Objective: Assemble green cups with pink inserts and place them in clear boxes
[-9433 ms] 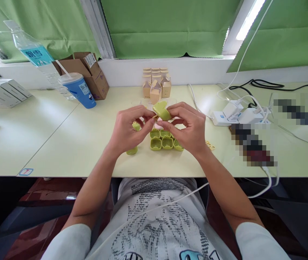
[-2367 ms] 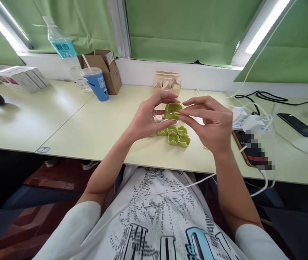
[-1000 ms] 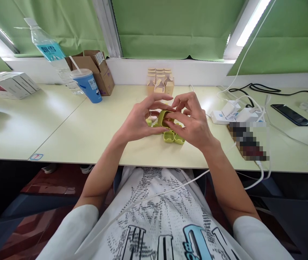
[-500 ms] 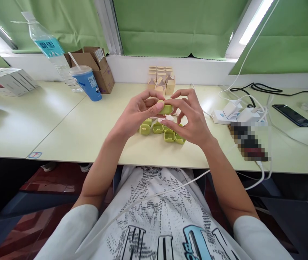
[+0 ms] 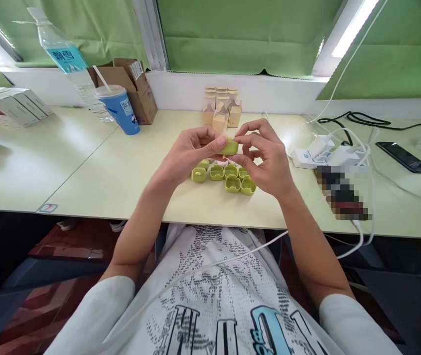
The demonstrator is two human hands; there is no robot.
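Observation:
Raised above the table, a small green plastic case (image 5: 229, 147) is gripped by my left hand (image 5: 197, 150), its thumb pressed on the near side. The fingers of my right hand (image 5: 264, 155) are pinched against the case's right edge. Whether they also hold some small part is too fine to make out. Beneath both hands lie several open green case halves (image 5: 232, 184), hollow side up. To their left is a closed-looking green piece (image 5: 198, 174) with a small slot on its face. A pale pink piece (image 5: 223, 162) is partly hidden by my hands.
Small cardboard boxes (image 5: 221, 116) stand at the back against the wall. On the left are a blue cup (image 5: 122, 113), a large water bottle (image 5: 81, 81) and a brown carton (image 5: 146, 101). A power strip (image 5: 306, 159), cables and a phone (image 5: 404, 157) lie right.
My right hand's fingers have closed in from a spread pose onto the edge of the green case. My left hand still holds the case. The view has shifted slightly.

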